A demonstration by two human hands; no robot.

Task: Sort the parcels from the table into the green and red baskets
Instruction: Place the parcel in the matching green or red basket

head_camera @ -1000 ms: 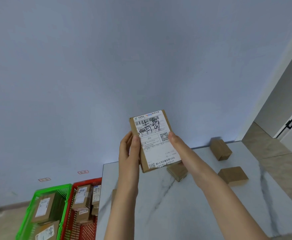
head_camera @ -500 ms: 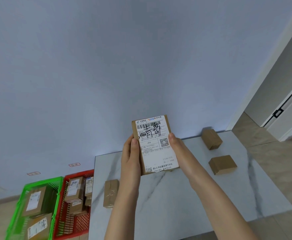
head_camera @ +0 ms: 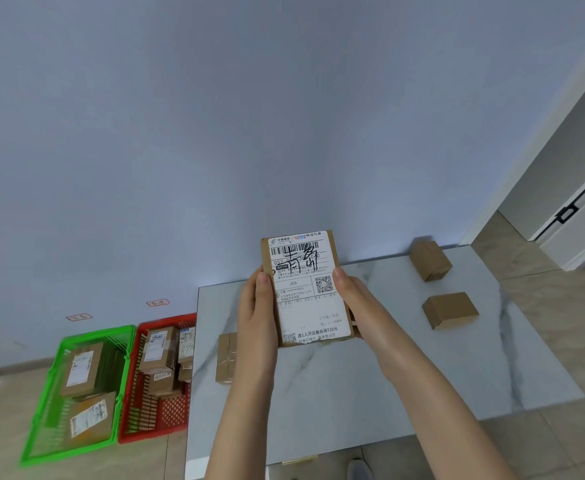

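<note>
So not much has actually moved with the parcel itself: we've still got it up in front of us, label side facing us, left hand clamped along its left edge and right hand wrapped round the right edge, thumbs on the front. It's held clear above the bench, pretty much upright.

What did change over the last second is the view. Our head has swung a bit, so the bench slid across the frame and both baskets are more fully in sight down on the floor to the left. A brown parcel near the bench's left edge now peeks out behind our left wrist. The held box looks a touch straighter too.

What that tells us: we're in the read-the-label stage, and the glance drifting towards the baskets suggests the decision is about made. The green basket already has two parcels in it, and the red basket has a handful stacked at the far end, so the job's well along. Two plain boxes, the far box and the nearer box, sit on the right of the bench waiting.

Can't read the scrawl well enough to say which basket it's headed for.
</note>
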